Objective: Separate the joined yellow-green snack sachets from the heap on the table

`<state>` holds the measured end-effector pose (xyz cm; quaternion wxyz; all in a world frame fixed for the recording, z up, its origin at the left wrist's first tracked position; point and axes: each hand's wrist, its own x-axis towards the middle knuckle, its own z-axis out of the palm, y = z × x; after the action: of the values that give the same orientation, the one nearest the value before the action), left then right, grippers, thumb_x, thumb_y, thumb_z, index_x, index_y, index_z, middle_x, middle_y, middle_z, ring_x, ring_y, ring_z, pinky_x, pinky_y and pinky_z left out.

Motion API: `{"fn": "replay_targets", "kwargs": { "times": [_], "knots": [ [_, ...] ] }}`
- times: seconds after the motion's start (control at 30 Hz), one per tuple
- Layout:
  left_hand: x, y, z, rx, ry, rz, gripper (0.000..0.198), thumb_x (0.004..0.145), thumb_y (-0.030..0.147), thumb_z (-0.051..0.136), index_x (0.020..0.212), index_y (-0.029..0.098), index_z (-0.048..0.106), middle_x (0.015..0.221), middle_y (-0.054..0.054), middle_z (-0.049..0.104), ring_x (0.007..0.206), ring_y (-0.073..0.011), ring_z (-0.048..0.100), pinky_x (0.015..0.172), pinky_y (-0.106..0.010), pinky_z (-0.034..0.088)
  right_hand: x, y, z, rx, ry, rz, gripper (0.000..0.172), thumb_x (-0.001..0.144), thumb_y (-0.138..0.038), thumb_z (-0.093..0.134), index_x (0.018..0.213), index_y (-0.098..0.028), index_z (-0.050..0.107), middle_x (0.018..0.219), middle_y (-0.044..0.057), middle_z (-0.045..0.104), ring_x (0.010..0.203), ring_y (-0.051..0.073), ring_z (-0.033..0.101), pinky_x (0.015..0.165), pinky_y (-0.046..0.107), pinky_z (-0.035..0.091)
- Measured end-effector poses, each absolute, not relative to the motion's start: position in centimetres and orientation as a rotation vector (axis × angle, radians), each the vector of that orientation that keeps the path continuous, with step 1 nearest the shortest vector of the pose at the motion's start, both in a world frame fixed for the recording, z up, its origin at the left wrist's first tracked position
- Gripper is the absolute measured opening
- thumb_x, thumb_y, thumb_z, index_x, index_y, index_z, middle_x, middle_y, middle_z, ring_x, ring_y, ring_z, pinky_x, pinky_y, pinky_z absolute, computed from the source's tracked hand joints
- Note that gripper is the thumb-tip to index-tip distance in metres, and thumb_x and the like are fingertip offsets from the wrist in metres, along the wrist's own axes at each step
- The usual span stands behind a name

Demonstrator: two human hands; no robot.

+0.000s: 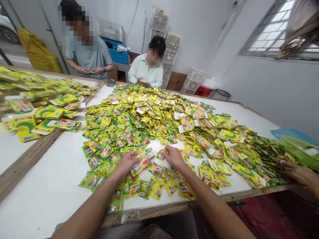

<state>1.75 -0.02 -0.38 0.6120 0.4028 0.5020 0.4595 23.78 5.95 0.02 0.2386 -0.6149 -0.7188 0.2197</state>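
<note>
My left hand (128, 162) is closed around a small yellow carton (141, 165) with a red and green print. A green sachet (150, 153) shows at the carton's far end; I cannot tell whether it is partly inside. Just to the right, my right hand (174, 156) has its fingers pinched on a small yellow sachet (160, 154), held low over the white tabletop. Loose green and yellow sachets (157, 187) lie below and between my hands. Beyond them spreads a large heap of sachets (119, 122).
Yellow cartons (231, 136) lie on the heap's right side, more (48, 113) beyond a wooden strip (47, 149) at left. Two people (87, 49) (147, 68) work across the table. Another person's hand (296, 171) is at right by a green basin (299, 151).
</note>
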Motion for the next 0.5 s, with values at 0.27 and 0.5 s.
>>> {"fn": "replay_targets", "kwargs": {
  "times": [0.27, 0.5],
  "knots": [
    [2.0, -0.2, 0.4, 0.944, 1.114, 1.104, 0.035, 0.06, 0.039, 0.074, 0.082, 0.016, 0.06, 0.07, -0.001, 0.066, 0.066, -0.0174, 0.061, 0.061, -0.025, 0.044, 20.1, 3.1, 0.5, -1.422, -1.554, 0.912, 0.035, 0.066, -0.05, 0.065, 0.061, -0.021, 0.047, 0.049, -0.005, 0.046, 0.045, 0.011, 0.044, 0.045, 0.023, 0.034],
    [1.7, -0.3, 1.7, 1.049, 1.101, 1.085, 0.04, 0.061, 0.042, 0.073, 0.09, 0.015, 0.065, 0.081, -0.004, 0.069, 0.071, -0.0179, 0.062, 0.066, -0.026, 0.045, 19.9, 1.9, 1.6, -1.387, -1.766, 0.397, 0.026, 0.079, -0.039, 0.054, 0.061, -0.021, 0.047, 0.05, -0.006, 0.041, 0.045, 0.009, 0.036, 0.049, 0.023, 0.031]
  ]
}}
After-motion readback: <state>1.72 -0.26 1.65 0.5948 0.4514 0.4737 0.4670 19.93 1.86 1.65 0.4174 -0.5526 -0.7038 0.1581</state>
